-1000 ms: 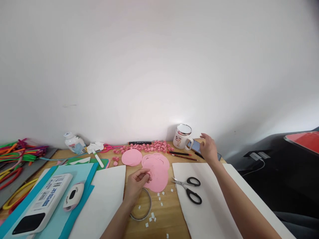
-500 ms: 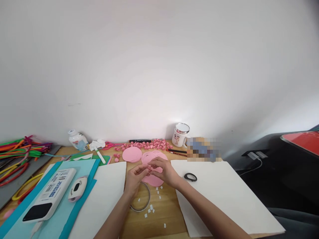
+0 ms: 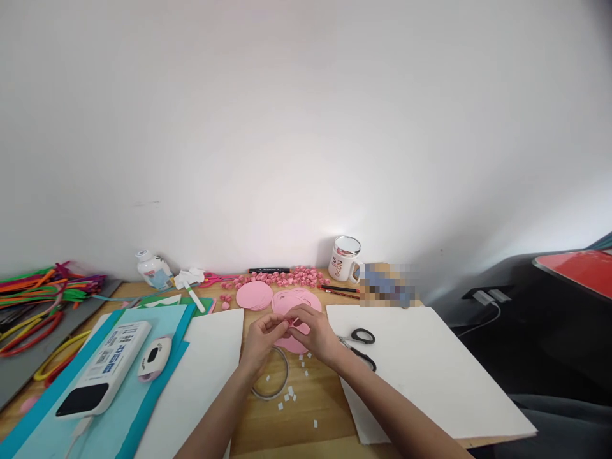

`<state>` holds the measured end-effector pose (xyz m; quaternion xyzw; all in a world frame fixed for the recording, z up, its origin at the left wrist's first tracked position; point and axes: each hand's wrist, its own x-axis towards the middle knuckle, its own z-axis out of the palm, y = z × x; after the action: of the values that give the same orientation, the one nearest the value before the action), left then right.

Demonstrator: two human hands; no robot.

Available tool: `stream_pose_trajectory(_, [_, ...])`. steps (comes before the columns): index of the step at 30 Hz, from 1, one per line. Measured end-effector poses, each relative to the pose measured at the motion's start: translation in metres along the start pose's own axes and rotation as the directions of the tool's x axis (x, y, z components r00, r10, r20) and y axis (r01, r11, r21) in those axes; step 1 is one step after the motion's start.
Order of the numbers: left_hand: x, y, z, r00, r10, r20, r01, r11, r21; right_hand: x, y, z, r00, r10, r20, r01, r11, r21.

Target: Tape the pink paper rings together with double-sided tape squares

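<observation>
Both hands meet above a spread of round pink paper discs (image 3: 299, 298) in the middle of the desk. Between their fingertips is a small rolled pink paper piece (image 3: 291, 323), mostly hidden. My left hand (image 3: 262, 338) pinches it from the left with thumb and forefinger. From the right, my right hand (image 3: 313, 331) closes its fingertips on the same piece. A second stack of pink discs (image 3: 254, 295) lies just beyond the left hand. Many little pink paper rolls (image 3: 306, 276) are heaped along the wall. Below the hands sits a roll of tape (image 3: 271, 398).
Black-handled scissors (image 3: 363, 336) lie on white sheets (image 3: 421, 370) beside the right forearm. A mug (image 3: 344, 258) stands by the wall. At left are a white power bank (image 3: 108, 366), a white bottle (image 3: 155, 273) and coloured pipe cleaners (image 3: 48, 290). Small white squares (image 3: 291, 391) dot the wood.
My right forearm has shifted slightly, showing more of the scissors. My fingers have drawn closer together around the pink paper. The view has moved a little.
</observation>
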<state>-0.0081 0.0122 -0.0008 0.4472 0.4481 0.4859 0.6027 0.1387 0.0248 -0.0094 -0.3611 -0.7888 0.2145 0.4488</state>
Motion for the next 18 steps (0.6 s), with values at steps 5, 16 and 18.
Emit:
stream_pose_trajectory(5, [-0.001,0.002,0.000,0.997,-0.040,-0.061,0.037,0.998,-0.051,0.001,-0.003,0.005,1.000,-0.018,0.002,0.018,0.999,-0.042])
stream_pose_trajectory(16, [0.001,0.011,-0.021,0.970,0.086,-0.228,-0.035,0.975,0.219,0.035,0.027,0.023,0.975,0.222,-0.001,-0.219,0.959,-0.180])
stream_pose_trajectory(18, [0.002,0.005,-0.027,0.961,0.140,-0.237,-0.065,0.953,0.297,0.047,0.040,0.027,0.962,0.270,-0.035,-0.271,0.939,-0.210])
